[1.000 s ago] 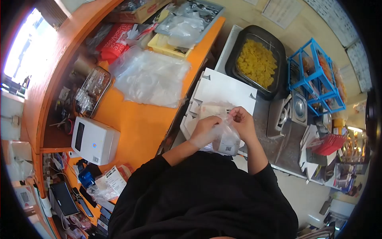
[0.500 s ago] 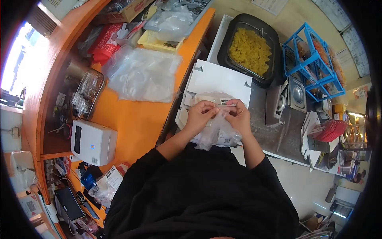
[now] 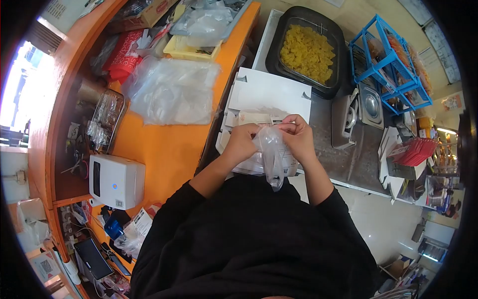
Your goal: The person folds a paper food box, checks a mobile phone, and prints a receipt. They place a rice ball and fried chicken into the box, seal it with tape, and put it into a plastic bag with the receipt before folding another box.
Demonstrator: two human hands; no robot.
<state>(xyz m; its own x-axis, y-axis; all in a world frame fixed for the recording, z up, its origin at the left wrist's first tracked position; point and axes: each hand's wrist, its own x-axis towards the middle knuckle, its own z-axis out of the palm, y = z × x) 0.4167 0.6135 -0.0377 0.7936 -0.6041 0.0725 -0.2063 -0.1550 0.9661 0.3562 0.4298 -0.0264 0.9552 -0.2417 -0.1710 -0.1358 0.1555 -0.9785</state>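
A clear plastic bag (image 3: 272, 149) is gathered between my two hands, its loose end hanging towards my body. My left hand (image 3: 241, 143) is closed on the bag's left side, fingertips partly hidden. On the other side, my right hand (image 3: 299, 138) pinches the gathered plastic between thumb and fingers. Printed matter shows through or beneath the bag; its contents cannot be made out fully. A small printed label (image 3: 276, 120) shows just above my fingers. Underneath lies a stack of flat white cardboard (image 3: 271, 92).
Behind the cardboard stands a black pan (image 3: 275, 55) of yellow food pieces (image 3: 308, 52). A blue rack (image 3: 393, 74) and metal containers (image 3: 343, 122) are at right. On the orange counter (image 3: 159, 144) at left are clear bags (image 3: 174, 94) and a white printer (image 3: 117, 181).
The bag's gathered end has bunched into a narrower tail hanging down. My hands have shifted slightly, the right one turning with its fingers raised. The whole view has moved a little.
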